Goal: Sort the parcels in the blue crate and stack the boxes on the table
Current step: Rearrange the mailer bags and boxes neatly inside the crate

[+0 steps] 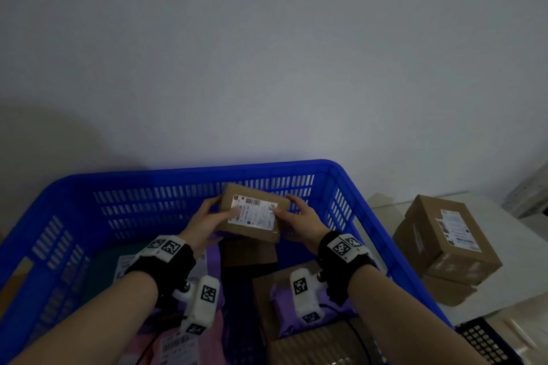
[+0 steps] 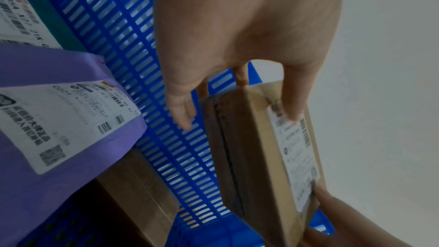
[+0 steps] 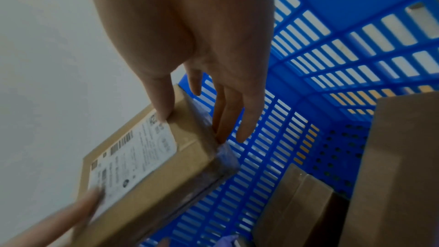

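Gripping flat cardboard box (image 1: 252, 216) | left hand (image 1: 204, 224), right hand (image 1: 299, 218) clasp ends | slotted plastic crate (image 1: 178, 178)

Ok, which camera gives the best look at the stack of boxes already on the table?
The head view. The stacked boxes sit whole on the table, right of the blue crate. Neither wrist view shows them; both show only the crate's inside and the held box.

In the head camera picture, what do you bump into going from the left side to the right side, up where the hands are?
Blue crate's left wall → left hand → small cardboard box with a shipping label, held between both hands → right hand → crate's right wall → stacked cardboard boxes on the table.
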Demonstrator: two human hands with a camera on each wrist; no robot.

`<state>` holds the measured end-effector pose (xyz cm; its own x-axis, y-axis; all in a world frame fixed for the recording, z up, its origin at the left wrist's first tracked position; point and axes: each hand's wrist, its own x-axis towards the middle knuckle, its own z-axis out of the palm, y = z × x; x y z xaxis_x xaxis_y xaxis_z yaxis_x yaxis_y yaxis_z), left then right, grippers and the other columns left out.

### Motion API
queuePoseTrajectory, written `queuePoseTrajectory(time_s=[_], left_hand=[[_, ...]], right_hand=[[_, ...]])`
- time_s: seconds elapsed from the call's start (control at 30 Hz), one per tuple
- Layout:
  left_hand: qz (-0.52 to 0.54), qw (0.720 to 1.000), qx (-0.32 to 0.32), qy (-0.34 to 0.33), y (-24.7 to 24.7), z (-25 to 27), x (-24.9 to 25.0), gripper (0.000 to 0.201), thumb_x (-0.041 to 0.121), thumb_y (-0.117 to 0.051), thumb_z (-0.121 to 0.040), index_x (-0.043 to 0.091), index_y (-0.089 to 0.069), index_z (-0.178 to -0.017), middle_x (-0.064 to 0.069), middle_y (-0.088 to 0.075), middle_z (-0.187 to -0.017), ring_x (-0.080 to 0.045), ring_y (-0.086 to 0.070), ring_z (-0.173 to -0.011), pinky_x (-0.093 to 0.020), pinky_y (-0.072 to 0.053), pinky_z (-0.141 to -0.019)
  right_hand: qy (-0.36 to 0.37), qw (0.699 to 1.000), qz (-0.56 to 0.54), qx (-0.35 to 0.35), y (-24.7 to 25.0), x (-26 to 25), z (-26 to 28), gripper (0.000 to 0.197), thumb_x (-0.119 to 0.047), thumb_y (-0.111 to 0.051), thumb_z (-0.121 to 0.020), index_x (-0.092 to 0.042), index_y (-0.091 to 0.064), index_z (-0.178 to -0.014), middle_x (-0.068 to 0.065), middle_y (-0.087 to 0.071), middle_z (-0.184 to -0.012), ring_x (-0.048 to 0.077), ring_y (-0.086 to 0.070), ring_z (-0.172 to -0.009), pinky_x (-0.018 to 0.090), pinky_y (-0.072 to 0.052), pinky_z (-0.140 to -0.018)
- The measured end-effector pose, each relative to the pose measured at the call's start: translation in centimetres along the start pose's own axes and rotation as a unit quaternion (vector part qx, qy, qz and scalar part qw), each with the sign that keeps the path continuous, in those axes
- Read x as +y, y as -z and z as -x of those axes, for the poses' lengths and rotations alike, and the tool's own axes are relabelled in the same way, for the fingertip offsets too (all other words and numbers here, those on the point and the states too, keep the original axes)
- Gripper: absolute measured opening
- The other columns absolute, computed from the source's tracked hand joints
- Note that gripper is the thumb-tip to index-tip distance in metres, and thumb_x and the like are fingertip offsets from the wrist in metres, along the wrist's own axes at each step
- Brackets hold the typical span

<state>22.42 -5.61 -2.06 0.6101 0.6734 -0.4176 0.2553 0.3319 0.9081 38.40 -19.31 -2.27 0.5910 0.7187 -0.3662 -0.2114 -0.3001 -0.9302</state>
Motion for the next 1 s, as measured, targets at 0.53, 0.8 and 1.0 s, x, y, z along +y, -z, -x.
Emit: queuePoseTrajectory(time_s=[0.53,0.8,1.0], left_hand=[[0.065,0.993,-0.069,0.077,-6.3,-3.6,-3.3,0.021,-0.008,-0.064,-0.081,0.004,-0.062,-0.098,-0.020,-0.065,-0.116,-0.020,-0.070,-0.083,-0.027,-0.056,-0.073],[0.039,0.990,-0.083,0.111,-9.1,-6.8,-6.9,0.054,-0.005,-0.067,-0.081,0.021,-0.047,-0.124,-0.009,-0.058,-0.127,-0.030,-0.055,-0.119,-0.046,-0.048,-0.097],[0.016,0.989,-0.078,0.127,-10.0,-8.3,-8.9,0.047,0.005,-0.063,-0.087,0.005,-0.050,-0.132,-0.017,-0.060,-0.126,-0.030,-0.059,-0.115,-0.037,-0.050,-0.089]], right_hand=[[0.040,0.987,0.158,0.013,4.4,2.4,-0.9,0.042,-0.006,-0.062,-0.088,-0.010,-0.054,-0.129,0.005,-0.060,-0.124,0.019,-0.056,-0.115,0.035,-0.048,-0.100],[0.057,0.974,0.202,0.083,6.1,4.7,-3.5,0.040,-0.003,-0.063,-0.086,-0.006,-0.057,-0.125,0.009,-0.060,-0.126,0.022,-0.056,-0.118,0.018,-0.046,-0.086],[-0.016,0.965,0.234,0.115,6.7,6.1,-4.6,0.037,-0.014,-0.053,-0.094,-0.007,-0.049,-0.130,0.008,-0.056,-0.129,0.024,-0.055,-0.117,0.026,-0.049,-0.082]])
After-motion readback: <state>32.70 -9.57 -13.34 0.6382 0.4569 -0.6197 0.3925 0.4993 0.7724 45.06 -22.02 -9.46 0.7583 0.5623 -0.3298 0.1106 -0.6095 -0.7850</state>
